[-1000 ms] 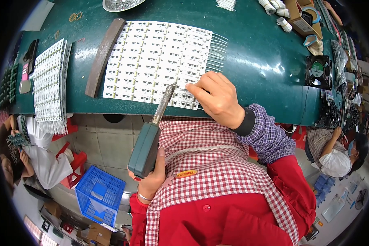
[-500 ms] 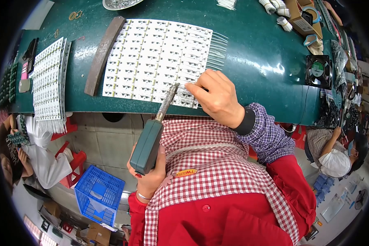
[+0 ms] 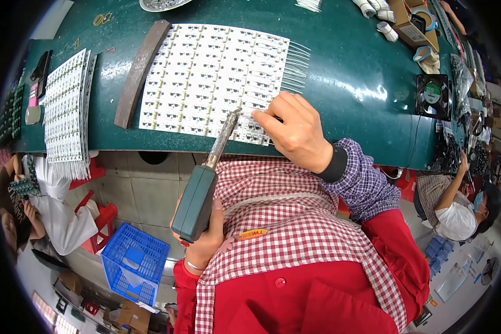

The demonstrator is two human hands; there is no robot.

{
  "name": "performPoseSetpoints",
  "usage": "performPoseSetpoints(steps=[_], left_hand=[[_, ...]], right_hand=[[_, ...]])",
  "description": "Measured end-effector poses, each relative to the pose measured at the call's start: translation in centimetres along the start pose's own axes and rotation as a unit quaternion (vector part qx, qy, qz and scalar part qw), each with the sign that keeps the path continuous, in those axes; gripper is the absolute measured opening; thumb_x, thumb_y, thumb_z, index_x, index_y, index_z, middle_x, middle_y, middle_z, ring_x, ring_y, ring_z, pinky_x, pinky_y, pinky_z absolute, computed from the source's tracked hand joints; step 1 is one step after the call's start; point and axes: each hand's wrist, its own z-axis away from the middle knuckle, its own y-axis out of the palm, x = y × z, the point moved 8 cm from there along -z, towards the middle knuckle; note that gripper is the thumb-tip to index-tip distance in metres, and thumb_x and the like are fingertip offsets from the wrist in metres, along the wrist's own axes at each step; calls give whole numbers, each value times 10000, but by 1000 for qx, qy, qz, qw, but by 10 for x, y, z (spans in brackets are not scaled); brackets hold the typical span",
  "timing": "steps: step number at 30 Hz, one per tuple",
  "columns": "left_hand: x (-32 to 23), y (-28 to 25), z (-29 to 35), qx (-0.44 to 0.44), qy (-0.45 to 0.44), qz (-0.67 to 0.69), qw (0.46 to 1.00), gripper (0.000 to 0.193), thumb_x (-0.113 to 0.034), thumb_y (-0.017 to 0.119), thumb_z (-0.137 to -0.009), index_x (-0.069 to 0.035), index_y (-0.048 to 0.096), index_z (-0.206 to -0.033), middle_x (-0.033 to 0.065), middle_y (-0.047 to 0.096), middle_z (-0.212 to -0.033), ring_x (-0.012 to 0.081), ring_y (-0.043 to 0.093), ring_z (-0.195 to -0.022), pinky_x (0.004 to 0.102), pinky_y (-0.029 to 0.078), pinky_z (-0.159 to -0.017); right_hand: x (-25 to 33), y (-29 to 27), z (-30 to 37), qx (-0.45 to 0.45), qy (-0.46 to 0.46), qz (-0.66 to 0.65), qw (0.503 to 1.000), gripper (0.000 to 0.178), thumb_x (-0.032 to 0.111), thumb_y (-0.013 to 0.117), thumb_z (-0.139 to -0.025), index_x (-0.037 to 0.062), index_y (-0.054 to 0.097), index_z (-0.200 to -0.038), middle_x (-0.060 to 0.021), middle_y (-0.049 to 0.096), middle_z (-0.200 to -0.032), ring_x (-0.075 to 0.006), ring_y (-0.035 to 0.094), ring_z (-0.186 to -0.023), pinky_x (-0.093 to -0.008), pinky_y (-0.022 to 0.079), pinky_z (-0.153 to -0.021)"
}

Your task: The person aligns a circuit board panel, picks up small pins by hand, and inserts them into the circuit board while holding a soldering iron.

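My left hand (image 3: 206, 239) grips the dark green handle of a soldering iron (image 3: 197, 197). Its metal tip reaches the near edge of a white panel of small circuit boards (image 3: 206, 72) lying on the green workbench (image 3: 345, 78). My right hand (image 3: 298, 131) rests on the panel's near right corner, fingers pinched on a thin wire right beside the iron's tip. Thin wire leads (image 3: 298, 61) stick out from the panel's right side.
A brown bar (image 3: 139, 69) lies along the panel's left edge. A second stack of white board panels (image 3: 67, 106) sits far left. A small black fan (image 3: 433, 96) stands at the right. Other people work at left and right; a blue crate (image 3: 131, 261) sits below.
The soldering iron's tip and my right hand stay at the panel's near right corner with only slight shifts. Nothing was picked up or let go.
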Motion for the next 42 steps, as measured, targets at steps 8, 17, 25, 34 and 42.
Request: performPoseSetpoints(steps=[8,17,25,34,42], left_hand=[[-6,-1,-1,-17,29,-5,999,230,-27,782,-796,42,701,-1000,132,694,-868,221,693,-685,309,535,-600],[-12,-3,-1,-14,41,-22,999,205,-52,798,-804,36,702,-962,115,684,-829,195,665,-630,301,515,-567],[-11,-4,-1,-2,15,-29,999,199,-55,800,-806,32,704,-957,111,684,-830,203,675,-647,297,520,-580],[-11,-2,-2,2,20,-15,1000,208,-28,780,-801,48,705,-979,137,702,-870,237,698,-678,314,544,-617],[-7,0,-1,28,-2,-10,1000,210,-3,764,-798,55,700,-990,152,700,-910,259,707,-738,328,557,-655]], right_hand=[[1,0,0,-4,5,-3,1000,281,-20,720,-679,30,703,-955,-45,513,-742,-220,555,-687,-352,465,-594],[3,-4,2,-29,8,-8,1000,296,-26,717,-668,22,710,-960,-55,582,-790,-237,600,-753,-365,483,-628],[7,-1,4,-7,-8,-2,1000,275,11,725,-698,21,709,-972,-56,568,-783,-243,614,-792,-374,485,-707],[8,-1,2,1,-20,6,1000,267,32,718,-714,26,707,-980,-47,565,-779,-234,612,-797,-379,487,-726],[9,0,2,2,-17,5,1000,268,36,710,-712,23,706,-980,-49,575,-787,-237,616,-807,-377,488,-737]])
